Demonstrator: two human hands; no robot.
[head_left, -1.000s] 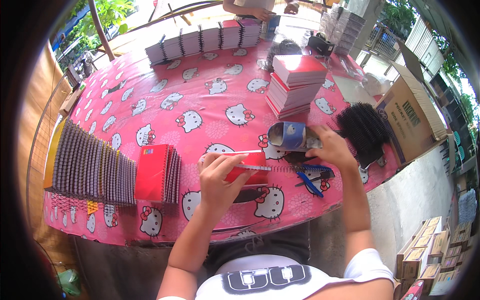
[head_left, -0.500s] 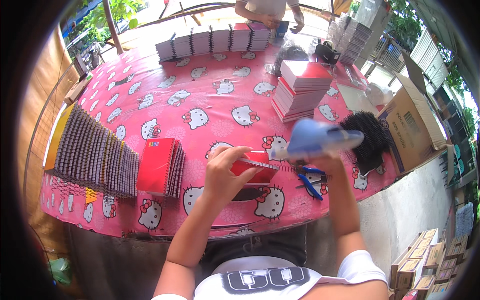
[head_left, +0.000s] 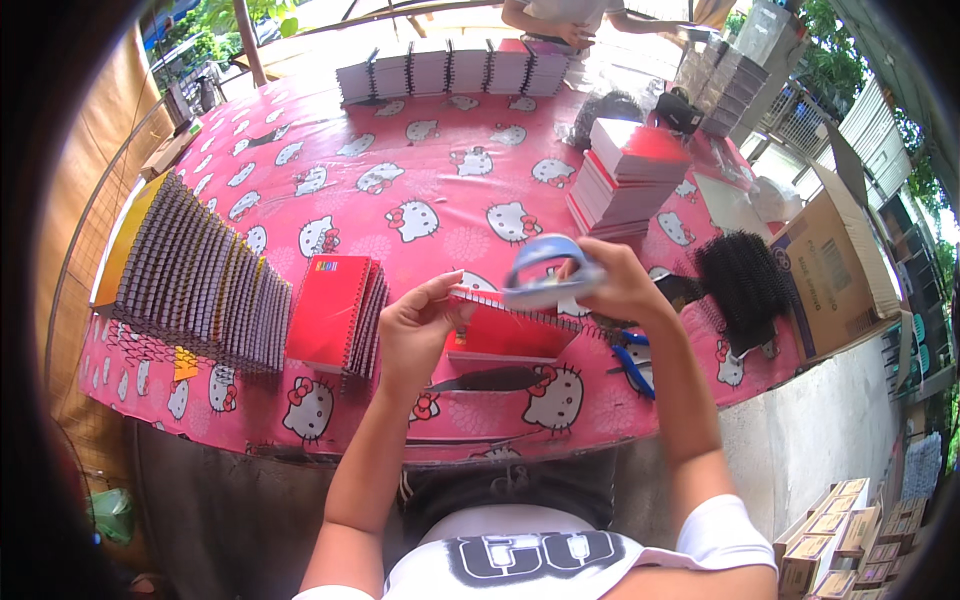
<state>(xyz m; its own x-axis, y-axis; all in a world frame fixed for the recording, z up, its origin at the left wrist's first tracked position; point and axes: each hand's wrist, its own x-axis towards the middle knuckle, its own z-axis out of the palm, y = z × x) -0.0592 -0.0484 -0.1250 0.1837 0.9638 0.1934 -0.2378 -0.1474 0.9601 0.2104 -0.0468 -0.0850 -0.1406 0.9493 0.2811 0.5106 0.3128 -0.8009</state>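
Observation:
My left hand point(head_left: 418, 325) pinches the left end of a red notebook point(head_left: 545, 318), its punched edge turned up. A dark wire coil point(head_left: 597, 328) trails off that edge's right end. My right hand point(head_left: 618, 282) is closed on a blue-grey, loop-shaped tool point(head_left: 550, 292), blurred by motion, just above the notebook's edge; its exact kind is unclear. Under the held notebook lies more red cover point(head_left: 500, 343); I cannot tell whether it is a separate book. Blue-handled pliers point(head_left: 634, 365) rest by my right wrist.
Spiral-bound red notebooks point(head_left: 333, 310) and a long row of bound books point(head_left: 190, 285) stand at left. Unbound red books point(head_left: 625, 180) are stacked at right, near black coils point(head_left: 748, 290) and a cardboard box point(head_left: 835, 260). Across the pink table point(head_left: 410, 265), a person stands beyond more notebooks point(head_left: 430, 70).
My right hand and the blue-grey tool have moved left, over the notebook's edge. My left hand has shifted slightly left and lower. The person opposite has stretched an arm to the right.

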